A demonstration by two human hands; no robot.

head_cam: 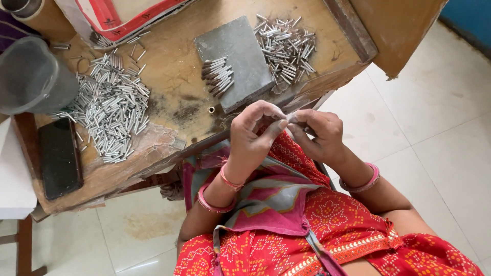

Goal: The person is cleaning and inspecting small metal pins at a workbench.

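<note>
Left hand (254,134) and right hand (314,134) pinched together on 1 small metal tube (289,118), just below the grey slab (236,60) on the counter (174,76). Risk, judged: tube slipping from fingertips, dropping to the tiled floor (440,128).

We count two hands, the left hand (254,134) and the right hand (316,134), three bangles (362,184), one grey slab (240,60), one phone (59,157) and one grey tub (31,76). The metal tubes (110,105) lie in three heaps, too many for us to count.
</note>
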